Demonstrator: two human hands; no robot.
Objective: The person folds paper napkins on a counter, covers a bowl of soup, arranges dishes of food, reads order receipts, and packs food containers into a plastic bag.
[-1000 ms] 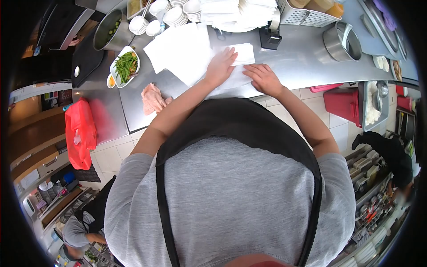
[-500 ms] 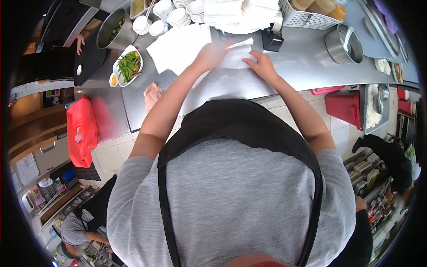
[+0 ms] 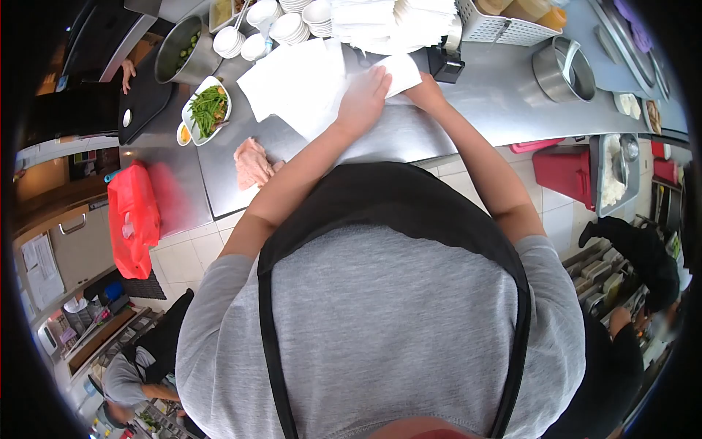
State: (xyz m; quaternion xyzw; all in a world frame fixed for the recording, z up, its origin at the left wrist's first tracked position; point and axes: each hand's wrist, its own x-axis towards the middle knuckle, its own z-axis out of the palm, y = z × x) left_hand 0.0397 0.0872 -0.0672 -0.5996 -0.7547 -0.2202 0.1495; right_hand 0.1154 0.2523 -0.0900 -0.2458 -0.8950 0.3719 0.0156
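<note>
With the folded paper as the clock's centre, notices (image 3: 42,271) hang at 8 o'clock, their print too small to read; a red bag (image 3: 134,219) is at 8, nearer. A co-worker's hand (image 3: 128,75) is by a black tray (image 3: 146,110) at 9, then a pot (image 3: 184,55). Beans (image 3: 210,108) on a plate (image 3: 224,89) lie toward 9, a crumpled pink item (image 3: 252,162) at 8, loose sheets (image 3: 292,80) at 9. The left hand (image 3: 363,101) has its fingers stretched over the edge of the folded paper (image 3: 402,74), above the counter's near edge; whether they pinch it cannot be told. A white stack (image 3: 391,25) is at 12. The right hand (image 3: 425,94) touches the paper's right side, fingertips hidden, grip unclear. A tape dispenser (image 3: 444,64) is toward 2, a basket (image 3: 504,28) at 2, a pan (image 3: 552,77) at 3, a red bin (image 3: 563,175) at 4.
</note>
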